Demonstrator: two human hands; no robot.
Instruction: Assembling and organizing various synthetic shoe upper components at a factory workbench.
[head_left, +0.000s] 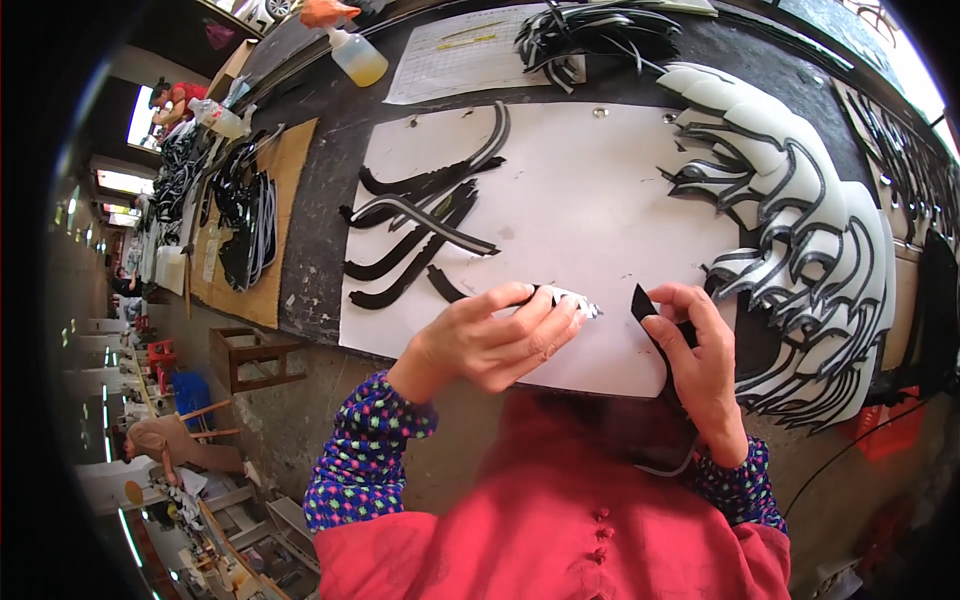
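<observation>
My left hand (490, 338) is closed, its fingers pinching a strip whose white, notched end (574, 298) pokes out beyond the fingertips. Between the thumb and fingers of my right hand (708, 365) is a black piece with a pointed tip (641, 301); its lower part hangs down past the palm. Both hands are over the near edge of a white board (575, 190), apart from each other. Several curved black and grey strips (405, 262) lie on the board's left side. Along its right side spreads an overlapping fan of white pieces with black edging (815, 185).
At the back stand a spray bottle (360, 60), a gridded paper sheet (425, 72) and a bundle of dark strips (610, 35). More black pieces lie on a brown board (292, 200) to the left. A wooden stool (250, 350) stands below; a red crate (885, 428) is at right.
</observation>
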